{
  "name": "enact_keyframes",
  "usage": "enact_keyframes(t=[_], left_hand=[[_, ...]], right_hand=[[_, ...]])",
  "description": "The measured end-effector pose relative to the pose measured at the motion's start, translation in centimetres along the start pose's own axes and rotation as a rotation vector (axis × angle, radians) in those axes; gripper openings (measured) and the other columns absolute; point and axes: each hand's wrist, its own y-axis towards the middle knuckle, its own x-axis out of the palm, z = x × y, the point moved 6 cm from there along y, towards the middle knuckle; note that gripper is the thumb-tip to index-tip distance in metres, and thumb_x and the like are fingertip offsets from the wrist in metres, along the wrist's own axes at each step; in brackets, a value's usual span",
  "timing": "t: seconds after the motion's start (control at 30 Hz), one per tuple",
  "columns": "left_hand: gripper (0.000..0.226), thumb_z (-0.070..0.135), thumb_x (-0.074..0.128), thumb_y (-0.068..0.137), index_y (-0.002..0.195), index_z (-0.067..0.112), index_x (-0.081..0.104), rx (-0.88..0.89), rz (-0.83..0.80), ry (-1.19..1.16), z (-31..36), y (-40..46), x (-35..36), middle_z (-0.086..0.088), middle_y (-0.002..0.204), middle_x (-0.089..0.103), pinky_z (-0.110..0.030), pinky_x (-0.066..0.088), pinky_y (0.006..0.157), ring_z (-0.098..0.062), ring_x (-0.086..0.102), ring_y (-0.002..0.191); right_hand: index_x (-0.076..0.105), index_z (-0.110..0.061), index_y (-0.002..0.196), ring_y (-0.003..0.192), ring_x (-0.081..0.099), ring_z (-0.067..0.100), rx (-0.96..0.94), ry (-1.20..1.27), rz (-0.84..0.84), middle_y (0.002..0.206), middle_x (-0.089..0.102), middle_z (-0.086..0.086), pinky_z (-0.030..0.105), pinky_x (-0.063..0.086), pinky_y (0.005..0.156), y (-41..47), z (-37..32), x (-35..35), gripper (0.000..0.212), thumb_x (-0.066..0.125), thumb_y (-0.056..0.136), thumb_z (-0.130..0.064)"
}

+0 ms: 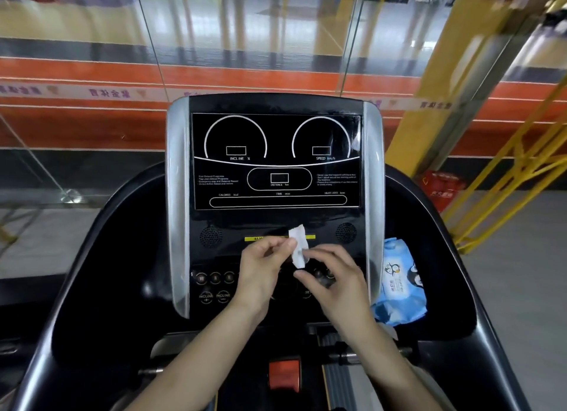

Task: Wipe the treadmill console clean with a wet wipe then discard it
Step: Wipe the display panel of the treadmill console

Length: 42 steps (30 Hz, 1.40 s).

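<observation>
The black treadmill console (276, 162) with silver side trims fills the middle of the head view, its dark display above a button panel. A small folded white wet wipe (298, 246) is held upright between both hands, just in front of the button panel and below the yellow label strip. My left hand (260, 272) pinches its left edge with thumb and forefinger. My right hand (331, 280) pinches its right edge, its other fingers curled. The hands hide several of the middle buttons.
A blue wet wipe pack (399, 283) lies in the console's right side tray. An orange safety key block (283, 374) sits below the console. Glass panels stand ahead, yellow metal framing (506, 177) and a red box (441, 189) at the right.
</observation>
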Motion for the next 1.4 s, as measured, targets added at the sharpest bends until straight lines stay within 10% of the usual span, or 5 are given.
enact_keyframes(t=[0.23,0.6,0.8,1.17,1.4], left_hand=[[0.023,0.029,0.070,0.100,0.088,0.011,0.079,-0.054,-0.023,-0.053,0.1,0.2,1.5,-0.002,0.096,0.082,-0.006,0.050,0.070,-0.009,0.077,0.090],[0.022,0.026,0.069,0.101,0.086,0.012,0.078,0.045,0.010,0.064,0.7,0.9,1.3,-0.004,0.090,0.080,-0.028,0.053,0.094,-0.015,0.073,0.091],[0.018,0.035,0.072,0.098,0.082,0.027,0.073,0.134,0.063,0.215,1.6,0.1,0.7,0.007,0.081,0.075,-0.016,0.050,0.073,-0.003,0.066,0.074],[0.015,0.038,0.073,0.085,0.075,0.032,0.064,0.461,0.001,0.327,4.0,-2.1,1.5,0.017,0.116,0.059,-0.012,0.041,0.092,-0.014,0.060,0.117],[0.009,0.032,0.070,0.091,0.082,0.031,0.068,0.514,0.013,0.284,4.2,-2.3,0.7,0.018,0.125,0.067,-0.021,0.050,0.096,-0.014,0.066,0.120]], right_hand=[[0.084,-0.016,0.104,0.097,0.073,0.012,-0.056,-0.073,0.187,0.104,0.074,-0.008,0.040,0.061,0.081,0.2,0.1,-0.2,0.015,0.080,0.095,-0.028],[0.084,-0.035,0.095,0.094,0.074,0.012,0.406,0.445,0.045,0.100,0.080,-0.006,0.036,0.059,0.081,1.1,2.0,-0.5,0.020,0.074,0.099,-0.018],[0.079,-0.027,0.093,0.081,0.068,0.010,0.481,0.481,0.109,0.087,0.076,-0.001,0.029,0.055,0.075,1.3,2.4,-1.6,0.016,0.068,0.102,-0.019],[0.077,-0.017,0.089,0.093,0.071,0.020,0.537,0.769,0.258,0.095,0.074,0.005,0.033,0.062,0.082,2.4,0.6,-2.7,0.020,0.066,0.102,-0.008],[0.078,-0.019,0.100,0.104,0.076,0.033,0.706,0.905,0.053,0.112,0.080,0.012,0.044,0.063,0.091,1.5,0.1,-0.6,0.007,0.074,0.097,-0.014]])
